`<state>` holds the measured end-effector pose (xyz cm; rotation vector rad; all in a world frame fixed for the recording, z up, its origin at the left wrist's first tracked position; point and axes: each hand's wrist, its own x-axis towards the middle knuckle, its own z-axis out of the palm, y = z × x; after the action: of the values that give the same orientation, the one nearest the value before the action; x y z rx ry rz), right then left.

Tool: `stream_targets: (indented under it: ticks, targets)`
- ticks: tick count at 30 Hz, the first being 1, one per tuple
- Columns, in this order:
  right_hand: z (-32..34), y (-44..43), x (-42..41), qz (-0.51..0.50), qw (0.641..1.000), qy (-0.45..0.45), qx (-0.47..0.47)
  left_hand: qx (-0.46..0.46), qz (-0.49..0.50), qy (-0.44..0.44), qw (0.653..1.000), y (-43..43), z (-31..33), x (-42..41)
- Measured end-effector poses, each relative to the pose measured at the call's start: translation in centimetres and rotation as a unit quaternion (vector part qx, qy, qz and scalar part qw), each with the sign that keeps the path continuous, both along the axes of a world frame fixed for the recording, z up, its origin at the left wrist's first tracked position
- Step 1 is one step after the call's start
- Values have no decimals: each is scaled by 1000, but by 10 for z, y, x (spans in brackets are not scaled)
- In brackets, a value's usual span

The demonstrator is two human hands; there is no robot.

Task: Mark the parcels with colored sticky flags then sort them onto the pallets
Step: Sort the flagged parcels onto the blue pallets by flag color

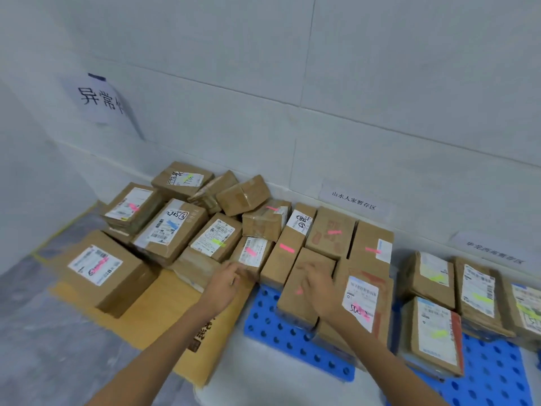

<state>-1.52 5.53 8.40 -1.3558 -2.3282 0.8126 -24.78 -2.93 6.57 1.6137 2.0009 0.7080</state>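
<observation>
Pink-flagged parcel (292,301) lies on blue pallet (292,335). Right hand (319,288) rests flat on top, grip wide; left hand (225,284) touches neighbouring parcel (253,254) (grip blurred, cannot tell). Recommend squaring it against the row, flag upward.

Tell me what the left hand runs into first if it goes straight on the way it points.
Probably the small parcel with the pink-flagged label, just ahead of the left hand; whether they already touch is unclear.
</observation>
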Motion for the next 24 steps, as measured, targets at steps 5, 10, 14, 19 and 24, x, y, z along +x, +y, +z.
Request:
stream_targets:
  ticks: [5,10,14,19,24]
  targets:
    - [7,0,-81,38,994,41,-99,-28,96,14,995,7,1,-87]
    - [-12,-5,-169,65,979,4,-195,-133,208,-16,969,3,-21,-153]
    - [-27,-10,-214,121,971,-83,-190,-172,265,-110,943,-6,-33,-160]
    - [-52,-22,-238,152,952,-222,-148,-148,285,-202,925,-9,-31,-159]
    - [-65,-28,-234,112,971,-169,-124,-93,291,-263,915,-17,-27,-159]
